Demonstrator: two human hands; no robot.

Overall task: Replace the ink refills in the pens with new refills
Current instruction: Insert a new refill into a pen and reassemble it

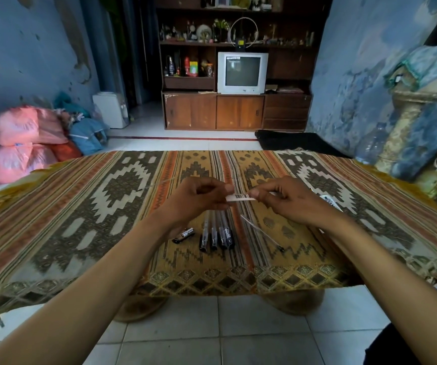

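While four black-capped pens (217, 234) lie on the woven cloth, left hand (199, 200) and right hand (288, 202) pinch a barcoded white strip (240, 197).

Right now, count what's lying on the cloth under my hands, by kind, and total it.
Black-capped pens: 4, side by side
Loose refill: 1, right of the pens
Small black labelled piece: 1, left of the pens
Total: 6

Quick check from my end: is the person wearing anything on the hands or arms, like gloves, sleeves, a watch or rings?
Nothing shows. The left hand and right hand are bare, without gloves, and both forearms are uncovered up to the frame edge: no sleeves, watch or bracelet. No rings are visible on the fingers in view.
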